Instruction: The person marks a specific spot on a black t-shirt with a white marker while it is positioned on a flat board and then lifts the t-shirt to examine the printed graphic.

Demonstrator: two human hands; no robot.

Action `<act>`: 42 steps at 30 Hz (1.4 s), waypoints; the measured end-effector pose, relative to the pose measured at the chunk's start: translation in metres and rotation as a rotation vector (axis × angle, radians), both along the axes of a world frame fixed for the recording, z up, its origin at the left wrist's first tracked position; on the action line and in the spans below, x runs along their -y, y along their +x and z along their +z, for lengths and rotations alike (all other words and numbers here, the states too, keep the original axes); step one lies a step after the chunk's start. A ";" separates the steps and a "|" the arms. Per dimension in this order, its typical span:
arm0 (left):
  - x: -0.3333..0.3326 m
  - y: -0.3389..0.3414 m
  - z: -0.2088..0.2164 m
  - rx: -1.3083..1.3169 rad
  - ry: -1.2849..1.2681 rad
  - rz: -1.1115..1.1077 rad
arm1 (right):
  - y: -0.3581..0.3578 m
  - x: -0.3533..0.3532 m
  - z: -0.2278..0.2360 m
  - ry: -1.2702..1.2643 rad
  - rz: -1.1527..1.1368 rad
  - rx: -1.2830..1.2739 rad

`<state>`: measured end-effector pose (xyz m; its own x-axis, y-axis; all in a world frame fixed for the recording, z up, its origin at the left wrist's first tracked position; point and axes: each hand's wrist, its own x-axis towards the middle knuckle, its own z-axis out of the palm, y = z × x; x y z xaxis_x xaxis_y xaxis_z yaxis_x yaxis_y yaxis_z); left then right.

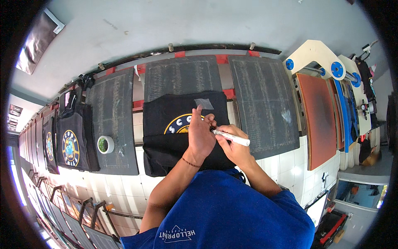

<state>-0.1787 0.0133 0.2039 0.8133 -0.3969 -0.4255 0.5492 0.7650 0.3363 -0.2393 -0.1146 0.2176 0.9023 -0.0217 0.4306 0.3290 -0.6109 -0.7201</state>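
My right hand (pixel 237 150) is closed round a white marker pen (pixel 232 137), its dark end toward my left palm. Right beside that end, my left hand (pixel 201 135) is turned palm up, the index finger stretched out and other fingers partly curled. Whether the pen touches the palm I cannot make out. Below both hands a black T-shirt (pixel 166 108) is spread over a grey board, partly folded over. Its round yellow-and-white print (pixel 176 124) is partly hidden by the fold and my left hand. A small see-through sheet (pixel 202 103) lies on the shirt just beyond my fingertips.
Grey boards (pixel 264 103) stand in a row on a red-and-black frame. A white cup with green contents (pixel 105 144) sits on the left board. Further left, another printed black shirt (pixel 78 139) lies spread out. At right stand framed screens (pixel 317 124) in a cream rack (pixel 315 54).
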 end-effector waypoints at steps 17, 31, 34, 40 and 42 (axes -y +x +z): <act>0.014 -0.007 -0.066 0.309 0.522 -0.167 | -0.016 0.038 -0.077 0.594 -0.191 -0.400; 0.001 -0.044 -0.134 0.459 0.681 -0.388 | 0.004 0.142 -0.127 -0.125 -0.611 -0.531; 0.004 -0.029 -0.136 0.396 0.624 -0.395 | 0.015 0.084 -0.145 0.351 -0.149 -0.695; -0.008 0.022 -0.148 0.876 1.540 -0.182 | 0.080 0.061 -0.165 0.182 -0.097 -0.787; -0.012 0.046 -0.143 1.117 1.686 -0.068 | 0.099 0.058 -0.167 0.099 -0.128 -0.698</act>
